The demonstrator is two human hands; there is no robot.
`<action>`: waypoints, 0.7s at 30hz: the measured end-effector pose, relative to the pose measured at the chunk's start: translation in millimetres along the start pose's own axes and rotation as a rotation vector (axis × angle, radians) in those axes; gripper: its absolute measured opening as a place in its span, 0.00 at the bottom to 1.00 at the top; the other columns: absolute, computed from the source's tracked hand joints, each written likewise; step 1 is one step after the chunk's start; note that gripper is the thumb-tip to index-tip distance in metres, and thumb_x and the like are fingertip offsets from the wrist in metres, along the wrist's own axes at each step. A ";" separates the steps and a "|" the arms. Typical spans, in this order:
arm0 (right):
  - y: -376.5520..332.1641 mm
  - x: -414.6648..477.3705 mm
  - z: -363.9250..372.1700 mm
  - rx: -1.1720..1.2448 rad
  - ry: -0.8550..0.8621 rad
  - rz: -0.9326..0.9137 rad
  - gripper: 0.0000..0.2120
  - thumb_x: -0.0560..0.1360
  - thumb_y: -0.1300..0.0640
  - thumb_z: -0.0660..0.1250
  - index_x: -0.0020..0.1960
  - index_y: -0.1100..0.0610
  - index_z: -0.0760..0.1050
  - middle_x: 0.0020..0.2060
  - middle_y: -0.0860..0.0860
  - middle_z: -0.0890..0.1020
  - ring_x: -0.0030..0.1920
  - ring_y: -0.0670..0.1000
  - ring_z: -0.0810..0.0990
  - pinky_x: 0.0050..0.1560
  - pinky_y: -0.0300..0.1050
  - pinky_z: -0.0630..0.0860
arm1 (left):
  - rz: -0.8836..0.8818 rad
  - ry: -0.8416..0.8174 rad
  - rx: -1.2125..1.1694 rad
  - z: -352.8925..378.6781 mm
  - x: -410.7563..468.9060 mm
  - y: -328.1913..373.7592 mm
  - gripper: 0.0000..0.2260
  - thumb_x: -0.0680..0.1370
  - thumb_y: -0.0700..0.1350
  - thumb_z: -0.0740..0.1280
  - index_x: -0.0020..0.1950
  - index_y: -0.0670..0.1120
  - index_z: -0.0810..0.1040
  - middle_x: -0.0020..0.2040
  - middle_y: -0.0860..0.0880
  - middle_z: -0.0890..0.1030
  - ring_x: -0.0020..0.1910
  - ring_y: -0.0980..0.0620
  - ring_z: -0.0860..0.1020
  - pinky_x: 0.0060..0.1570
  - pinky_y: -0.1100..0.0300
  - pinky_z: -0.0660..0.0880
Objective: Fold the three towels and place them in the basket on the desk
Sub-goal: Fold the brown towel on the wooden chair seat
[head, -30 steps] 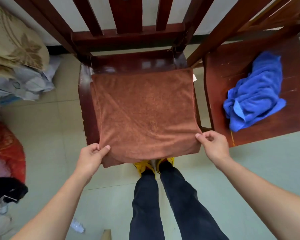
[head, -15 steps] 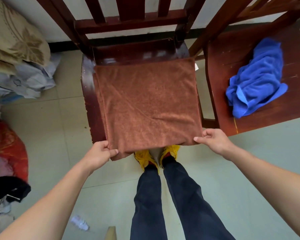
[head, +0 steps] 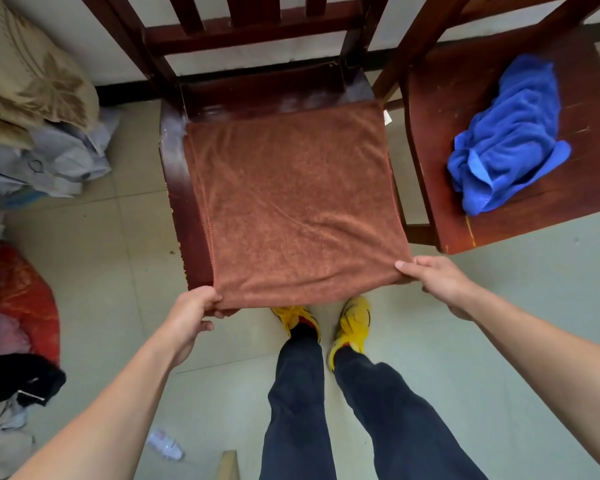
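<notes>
Nearest the camera, dark trousers and yellow shoes (head: 354, 317) are seen on a pale tiled floor, where a crushed plastic bottle (head: 165, 445) lies. Just beyond, the brown towel (head: 291, 202) is held by its two near corners: the left hand (head: 191, 306) is curled round the near-left corner, thumb on top, and the near-right corner is pinched by the right hand (head: 437, 278). The towel is spread flat as a rough square over the seat of a dark, glossy wooden chair (head: 174, 202), its near edge hanging off the front. A short, matte pile, a stitched hem down each side and faint creases are shown; the cloth is judged light, limp and grippy rather than slippery, so it is best taken at corners or hems and carried over to the far edge for a fold. Farther right, a blue towel (head: 510, 133) of similar plush cloth lies crumpled on a second chair (head: 465, 98) with a scuffed seat. Heaped bedding (head: 32, 81) is seen at far left, slatted chair backs against the wall behind. No third towel, basket or desk is in view.
</notes>
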State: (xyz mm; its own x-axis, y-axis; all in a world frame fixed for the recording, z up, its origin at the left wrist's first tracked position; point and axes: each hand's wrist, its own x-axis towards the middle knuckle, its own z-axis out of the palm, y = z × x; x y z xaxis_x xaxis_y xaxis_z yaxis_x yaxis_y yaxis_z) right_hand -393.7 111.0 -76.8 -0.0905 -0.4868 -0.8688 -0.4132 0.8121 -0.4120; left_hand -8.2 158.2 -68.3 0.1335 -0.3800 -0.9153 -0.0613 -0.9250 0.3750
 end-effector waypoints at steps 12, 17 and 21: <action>43.1 24.3 5.8 -0.126 0.068 -0.059 0.11 0.69 0.57 0.76 0.46 0.61 0.78 0.41 0.57 0.85 0.41 0.51 0.80 0.46 0.41 0.72 | 0.064 0.095 0.269 16.8 21.5 -50.8 0.11 0.69 0.36 0.76 0.44 0.40 0.74 0.35 0.47 0.74 0.34 0.52 0.71 0.34 0.63 0.64; 47.7 20.9 -1.0 -0.170 0.071 -0.034 0.14 0.70 0.58 0.75 0.53 0.55 0.77 0.38 0.51 0.84 0.42 0.48 0.80 0.47 0.40 0.70 | 0.014 0.116 0.250 24.3 27.4 -64.7 0.11 0.71 0.33 0.72 0.50 0.42 0.74 0.35 0.46 0.75 0.35 0.50 0.72 0.37 0.63 0.66; 47.7 4.1 -7.5 -0.158 0.043 0.014 0.07 0.70 0.58 0.74 0.38 0.61 0.79 0.30 0.47 0.78 0.36 0.47 0.74 0.36 0.37 0.66 | -0.077 0.101 0.189 24.3 9.1 -75.2 0.04 0.72 0.36 0.68 0.41 0.43 0.75 0.39 0.44 0.74 0.37 0.50 0.69 0.38 0.59 0.67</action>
State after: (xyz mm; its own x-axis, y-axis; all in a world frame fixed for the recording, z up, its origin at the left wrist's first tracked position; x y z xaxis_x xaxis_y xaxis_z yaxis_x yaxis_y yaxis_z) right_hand -420.5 145.4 -97.9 -0.1347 -0.4924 -0.8599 -0.5483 0.7598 -0.3493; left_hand -26.4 224.4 -108.4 0.2425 -0.3162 -0.9172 -0.2301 -0.9372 0.2622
